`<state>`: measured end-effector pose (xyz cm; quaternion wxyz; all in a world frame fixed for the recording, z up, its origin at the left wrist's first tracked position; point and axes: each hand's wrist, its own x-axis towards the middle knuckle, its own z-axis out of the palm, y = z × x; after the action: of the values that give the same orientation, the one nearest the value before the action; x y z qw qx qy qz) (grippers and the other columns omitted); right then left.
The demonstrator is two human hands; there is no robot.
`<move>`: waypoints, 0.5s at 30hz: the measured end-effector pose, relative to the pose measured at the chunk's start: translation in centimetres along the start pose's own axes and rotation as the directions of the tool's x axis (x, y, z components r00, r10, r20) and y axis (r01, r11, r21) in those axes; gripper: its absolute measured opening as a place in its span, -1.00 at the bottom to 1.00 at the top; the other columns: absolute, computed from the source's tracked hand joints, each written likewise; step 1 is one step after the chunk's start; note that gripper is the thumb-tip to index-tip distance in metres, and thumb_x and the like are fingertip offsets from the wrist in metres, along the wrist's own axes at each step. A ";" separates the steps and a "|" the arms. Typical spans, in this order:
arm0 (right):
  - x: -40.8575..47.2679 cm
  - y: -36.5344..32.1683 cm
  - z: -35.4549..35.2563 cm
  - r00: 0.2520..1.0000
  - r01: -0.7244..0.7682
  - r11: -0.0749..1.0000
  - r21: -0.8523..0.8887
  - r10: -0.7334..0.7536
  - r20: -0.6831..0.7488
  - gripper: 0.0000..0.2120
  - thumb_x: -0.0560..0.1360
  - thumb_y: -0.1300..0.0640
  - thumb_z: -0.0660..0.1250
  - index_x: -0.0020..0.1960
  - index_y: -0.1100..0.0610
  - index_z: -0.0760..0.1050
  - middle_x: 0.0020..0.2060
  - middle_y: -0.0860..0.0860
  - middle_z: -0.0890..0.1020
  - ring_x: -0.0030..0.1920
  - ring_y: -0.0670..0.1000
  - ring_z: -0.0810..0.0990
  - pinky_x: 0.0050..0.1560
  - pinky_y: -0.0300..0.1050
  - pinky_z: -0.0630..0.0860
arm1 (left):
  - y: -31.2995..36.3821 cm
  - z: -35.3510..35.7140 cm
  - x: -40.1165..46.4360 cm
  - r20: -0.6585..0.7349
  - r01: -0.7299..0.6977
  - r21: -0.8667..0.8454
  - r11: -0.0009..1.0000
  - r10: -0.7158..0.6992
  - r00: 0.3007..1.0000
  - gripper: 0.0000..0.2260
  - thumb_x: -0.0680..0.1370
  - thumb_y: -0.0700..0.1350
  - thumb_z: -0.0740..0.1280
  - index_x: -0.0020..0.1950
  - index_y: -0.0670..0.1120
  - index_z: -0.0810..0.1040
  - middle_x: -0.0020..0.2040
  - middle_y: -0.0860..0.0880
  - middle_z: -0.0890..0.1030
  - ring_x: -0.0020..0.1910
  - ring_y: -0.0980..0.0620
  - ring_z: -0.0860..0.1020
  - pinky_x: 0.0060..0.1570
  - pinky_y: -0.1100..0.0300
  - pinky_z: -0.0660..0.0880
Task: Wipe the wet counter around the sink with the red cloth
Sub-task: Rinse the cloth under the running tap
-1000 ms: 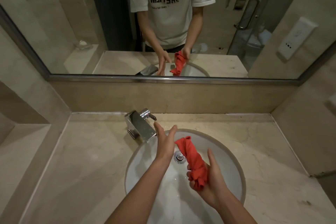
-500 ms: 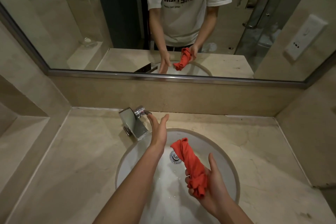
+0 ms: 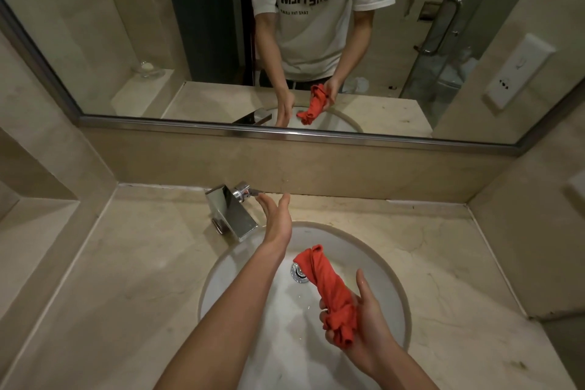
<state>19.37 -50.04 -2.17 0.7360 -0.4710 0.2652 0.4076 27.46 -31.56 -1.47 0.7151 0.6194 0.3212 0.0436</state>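
Note:
The red cloth [image 3: 329, 291], twisted into a roll, is held over the white sink [image 3: 389, 279] by my right hand [image 3: 364, 329], whose fingers curl round its lower end. My left hand [image 3: 278, 218] reaches forward with straight fingers, its fingertips at the chrome faucet lever [image 3: 250, 190]. The beige marble counter [image 3: 133, 269] runs around the basin. The drain [image 3: 299, 272] shows beside the cloth.
A square chrome faucet [image 3: 231, 215] stands at the basin's back left. A wall mirror [image 3: 190, 41] runs above the backsplash. A lower ledge [image 3: 28, 231] sits to the left, and a side wall [image 3: 538, 247] closes the right.
My left hand has moved forward from above the basin to the faucet lever. My right hand keeps hold of the red cloth over the sink. The view has shifted slightly.

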 end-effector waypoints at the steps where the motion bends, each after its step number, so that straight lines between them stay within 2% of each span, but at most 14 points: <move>1: 0.0 0.2 0.2 1.000 0.003 1.000 0.002 -0.003 -0.008 -0.28 0.54 -0.40 0.09 0.25 0.23 0.51 -0.29 0.16 0.53 -0.44 0.08 0.48 -0.51 -0.20 0.38 | 0.1 -0.1 0.0 0.009 0.003 -0.001 1.000 -0.003 1.000 -0.35 0.68 0.13 0.03 0.57 0.02 -0.35 0.57 0.13 -0.33 0.57 0.10 -0.17 0.52 0.02 -0.12; 6: 0.4 1.1 0.9 0.998 0.025 0.999 -0.023 -0.026 -0.062 -0.26 0.55 -0.39 0.09 0.26 0.26 0.49 -0.26 0.17 0.54 -0.41 0.08 0.48 -0.49 -0.17 0.40 | -1.4 -1.4 -1.9 0.031 0.001 -0.049 0.999 0.000 1.000 -0.36 0.67 0.10 0.09 0.59 0.07 -0.26 0.60 0.12 -0.19 0.58 0.09 -0.07 0.52 0.05 -0.07; 8: 0.8 1.7 1.6 0.997 0.031 0.999 -0.029 -0.033 -0.073 -0.27 0.56 -0.38 0.09 0.24 0.28 0.49 -0.24 0.17 0.54 -0.40 0.08 0.48 -0.48 -0.16 0.40 | -3.5 -2.6 -3.0 0.038 0.059 -0.041 0.997 -0.057 0.998 -0.36 0.66 0.10 0.15 0.60 0.12 -0.17 0.61 0.10 -0.05 0.57 0.02 0.06 0.53 0.00 0.03; 10: 1.5 2.6 2.3 0.997 0.033 0.999 -0.021 -0.034 -0.069 -0.28 0.56 -0.38 0.09 0.23 0.27 0.50 -0.24 0.17 0.54 -0.40 0.08 0.48 -0.47 -0.16 0.39 | -6.1 -4.1 -4.2 0.071 0.127 -0.040 0.991 -0.124 0.990 -0.37 0.64 0.08 0.22 0.60 0.11 -0.06 0.59 0.03 0.14 0.49 -0.04 0.29 0.49 -0.05 0.20; 12: 2.0 3.2 2.9 0.997 0.041 0.999 -0.025 -0.042 -0.057 -0.28 0.56 -0.38 0.09 0.24 0.27 0.50 -0.24 0.18 0.55 -0.40 0.08 0.48 -0.48 -0.16 0.40 | -7.9 -5.3 -5.7 0.112 0.177 -0.063 0.982 -0.170 0.979 -0.48 0.64 0.02 0.23 0.58 0.00 0.16 0.48 -0.05 0.38 0.33 -0.04 0.48 0.38 -0.01 0.38; 14: 3.0 4.2 3.7 0.998 0.045 0.998 -0.041 -0.047 -0.049 -0.29 0.58 -0.36 0.07 0.24 0.26 0.52 -0.23 0.19 0.57 -0.41 0.08 0.48 -0.47 -0.16 0.38 | -8.9 -6.7 -6.3 0.147 0.211 -0.088 0.974 -0.197 0.969 -0.67 0.66 -0.01 0.21 0.37 -0.08 0.50 0.26 -0.07 0.59 0.17 -0.03 0.60 0.20 0.02 0.53; 15: 3.6 4.7 4.1 0.997 0.049 0.997 -0.058 -0.052 -0.051 -0.31 0.58 -0.35 0.06 0.23 0.24 0.53 -0.22 0.19 0.58 -0.41 0.09 0.49 -0.46 -0.15 0.38 | -8.9 -7.4 -6.3 0.164 0.232 -0.115 0.966 -0.212 0.964 -0.72 0.65 0.01 0.23 0.25 -0.08 0.60 0.16 -0.07 0.66 0.10 -0.05 0.64 0.10 0.00 0.59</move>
<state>17.31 -44.04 -5.49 0.7252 -0.5089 0.2607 0.3836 15.65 -30.13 -7.25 0.7772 0.5319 0.3303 -0.0623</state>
